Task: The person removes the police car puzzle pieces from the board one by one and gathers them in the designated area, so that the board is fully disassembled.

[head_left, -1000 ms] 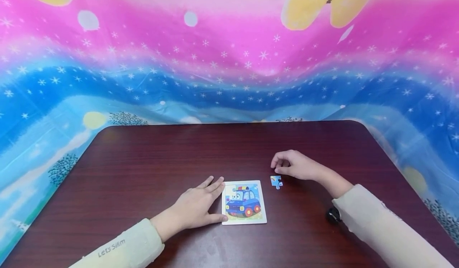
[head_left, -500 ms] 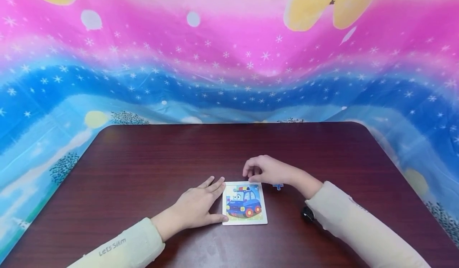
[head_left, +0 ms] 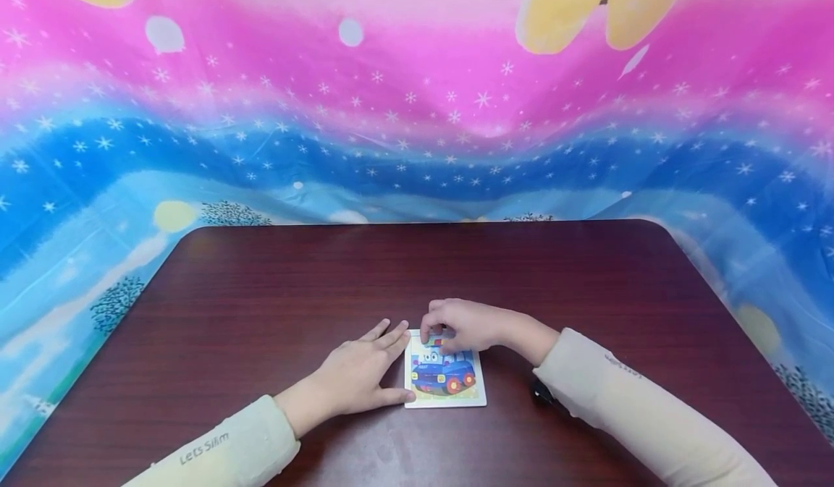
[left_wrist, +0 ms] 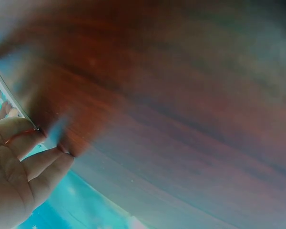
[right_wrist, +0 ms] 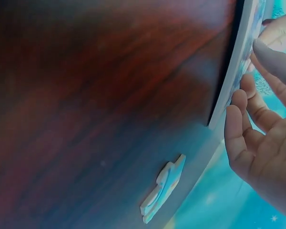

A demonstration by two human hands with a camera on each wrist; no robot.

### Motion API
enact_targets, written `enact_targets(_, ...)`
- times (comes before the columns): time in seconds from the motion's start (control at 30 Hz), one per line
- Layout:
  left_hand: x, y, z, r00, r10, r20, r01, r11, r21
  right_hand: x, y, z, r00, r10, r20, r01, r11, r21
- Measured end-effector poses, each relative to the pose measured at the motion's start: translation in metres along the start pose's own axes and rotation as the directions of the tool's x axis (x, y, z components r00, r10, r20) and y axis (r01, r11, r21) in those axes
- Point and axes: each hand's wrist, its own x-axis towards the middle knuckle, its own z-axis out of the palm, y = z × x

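A square jigsaw puzzle in a white frame, picturing a blue cartoon car, lies flat near the front middle of the table. My left hand rests at its left side, fingers spread, with thumb and fingertips at the frame's edge. Over the puzzle's top part is my right hand. Its bent index finger and thumb reach down to the picture with a gap between them, and part of the red light bar shows in that gap. A loose puzzle piece lies on the table in the right wrist view; the right arm hides it in the head view.
The dark red wood-grain table stretches beyond and to both sides of the puzzle. A pink and blue patterned cloth hangs around its far edge and sides. A black object shows under the right cuff.
My right hand has moved left and down from above the loose piece to the top of the puzzle. The left hand and puzzle have stayed in place.
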Motion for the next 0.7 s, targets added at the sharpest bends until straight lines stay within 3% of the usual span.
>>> enact_targets(0.43,0.0015,0.0009,-0.0006,1.000,0.013,0.001,-0.013,0.999,0.030,0.0024,0.0016,-0.0010,0.998,0.004,0.064,-0.003,1.000,-0.019)
enact_targets(0.7,0.0011,0.0008,-0.0016,1.000,0.006,0.007,-0.006,1.000,0.030,0.0023,0.0030,0.0022,0.999,0.001,0.051,0.000,1.000,-0.030)
